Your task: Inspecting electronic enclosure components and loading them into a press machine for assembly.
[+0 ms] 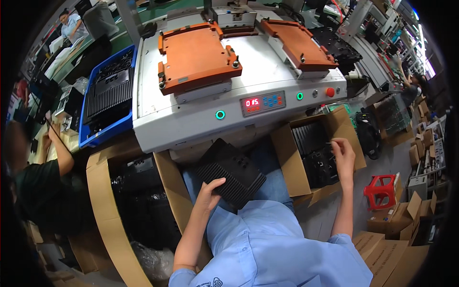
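Observation:
My left hand grips the near left edge of a black finned casing, its thumb lying over the ribs. The casing is tilted above my lap, below the front of a white machine. Out to the right, my right hand is raised over an open cardboard box packed with black finned parts. Its thumb and fingertips are pinched together; anything between them is too small to make out.
The machine carries two orange fixtures and a red knob. A blue crate of black parts stands left. Another cardboard box flanks my left arm. A red stool stands right; a co-worker sits left.

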`<state>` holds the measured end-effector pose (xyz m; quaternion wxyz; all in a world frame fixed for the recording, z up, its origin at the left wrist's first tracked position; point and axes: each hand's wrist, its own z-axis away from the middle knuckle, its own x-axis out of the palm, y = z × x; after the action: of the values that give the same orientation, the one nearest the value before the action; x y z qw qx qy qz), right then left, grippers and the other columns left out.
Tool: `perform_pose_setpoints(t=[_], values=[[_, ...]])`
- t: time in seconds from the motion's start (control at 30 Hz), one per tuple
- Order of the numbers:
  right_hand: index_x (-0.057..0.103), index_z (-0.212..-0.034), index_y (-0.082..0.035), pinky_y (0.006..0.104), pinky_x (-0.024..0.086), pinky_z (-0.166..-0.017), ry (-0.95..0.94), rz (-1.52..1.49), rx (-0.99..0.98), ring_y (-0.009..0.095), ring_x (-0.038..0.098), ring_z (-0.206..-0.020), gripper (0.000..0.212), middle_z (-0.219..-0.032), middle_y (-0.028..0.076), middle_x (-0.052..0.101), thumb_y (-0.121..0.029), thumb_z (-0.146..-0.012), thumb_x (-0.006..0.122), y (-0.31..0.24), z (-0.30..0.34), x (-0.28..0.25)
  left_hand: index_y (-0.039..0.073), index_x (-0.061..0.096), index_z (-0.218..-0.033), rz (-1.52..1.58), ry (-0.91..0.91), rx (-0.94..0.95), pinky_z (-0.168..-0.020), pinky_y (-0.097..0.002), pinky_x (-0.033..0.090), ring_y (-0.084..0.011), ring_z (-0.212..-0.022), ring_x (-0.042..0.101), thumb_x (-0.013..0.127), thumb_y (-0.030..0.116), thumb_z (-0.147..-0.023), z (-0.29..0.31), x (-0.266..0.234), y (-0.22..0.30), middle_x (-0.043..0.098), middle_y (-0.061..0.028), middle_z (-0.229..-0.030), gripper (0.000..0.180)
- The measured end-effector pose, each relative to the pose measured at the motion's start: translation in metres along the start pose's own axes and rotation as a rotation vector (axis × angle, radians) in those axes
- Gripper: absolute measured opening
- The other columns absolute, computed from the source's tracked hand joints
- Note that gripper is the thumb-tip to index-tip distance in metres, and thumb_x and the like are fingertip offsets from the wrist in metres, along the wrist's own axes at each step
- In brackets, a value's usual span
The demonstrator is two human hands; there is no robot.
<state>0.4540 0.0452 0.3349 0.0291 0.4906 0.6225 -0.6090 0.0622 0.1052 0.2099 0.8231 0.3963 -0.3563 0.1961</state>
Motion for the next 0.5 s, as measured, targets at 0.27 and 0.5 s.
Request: perform_pose_setpoints(t=[0.27,0.5], values=[[0.063,-0.09,-0.001,0.025,0.048,-0.075,-0.361,-0.399,-0.104,0.011,0.062,-0.081,0.011,-0.085,0.004,0.065,-0.009,-0.083,0.069,-0.097,0.071,0.137,0.002,0.06,-0.105,0.01,0.035,0.023,-0.084,-0.0378,0.054,-0.0218,-0.09,0.065,0.064,0.002,-0.078,-0.001,-0.004,-0.001,0.065,-0.0089,-0.097,0.027],[0.064,-0.087,-0.004,0.0348,0.046,-0.075,-0.151,-0.224,-0.402,0.025,0.06,-0.083,0.012,-0.084,0.009,0.065,-0.004,-0.077,0.071,-0.096,0.086,0.186,0.001,0.056,-0.109,0.011,0.027,0.029,-0.08,-0.0348,0.055,-0.0196,-0.085,0.065,0.066,-0.001,-0.079,0.005,0.004,0.002,0.064,-0.0093,-0.098,0.032]])
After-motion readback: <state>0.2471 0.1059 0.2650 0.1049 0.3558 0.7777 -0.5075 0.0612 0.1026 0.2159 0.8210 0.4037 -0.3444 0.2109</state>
